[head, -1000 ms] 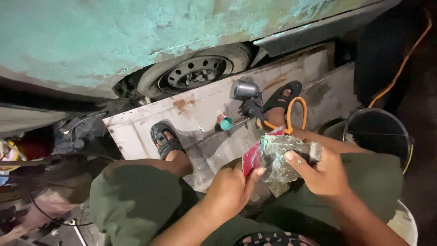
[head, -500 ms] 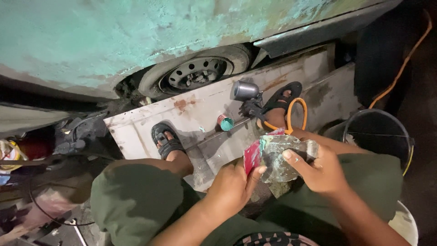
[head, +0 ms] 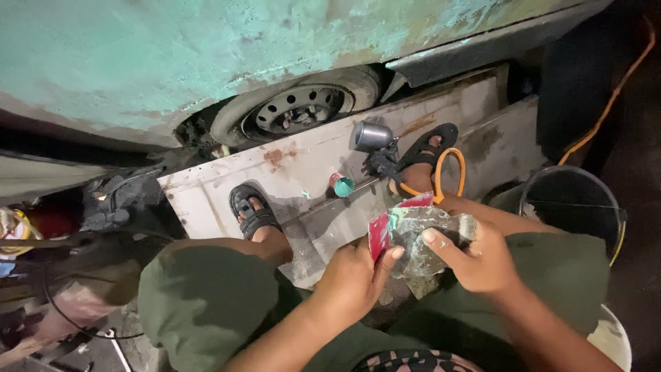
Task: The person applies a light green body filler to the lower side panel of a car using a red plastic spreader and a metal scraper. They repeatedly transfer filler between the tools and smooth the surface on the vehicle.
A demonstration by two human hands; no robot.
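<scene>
Both hands closed on a crumpled clear plastic packet with a red edge (head: 416, 238), above the knees: left hand (head: 351, 279) pinching the red end, right hand (head: 478, 258) gripping the far side. Probably light, limp and slippery; best pinched at the edges.

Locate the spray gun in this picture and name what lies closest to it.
In the head view the spray gun lies upper centre on the white panel, just left of the sandalled foot and orange hose, below the wheel.

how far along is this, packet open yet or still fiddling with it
Not visibly open yet. Both hands hold it: left hand pinches the red packet, right hand grips the crumpled clear wrapper. The spray gun lies untouched on the panel.
</scene>
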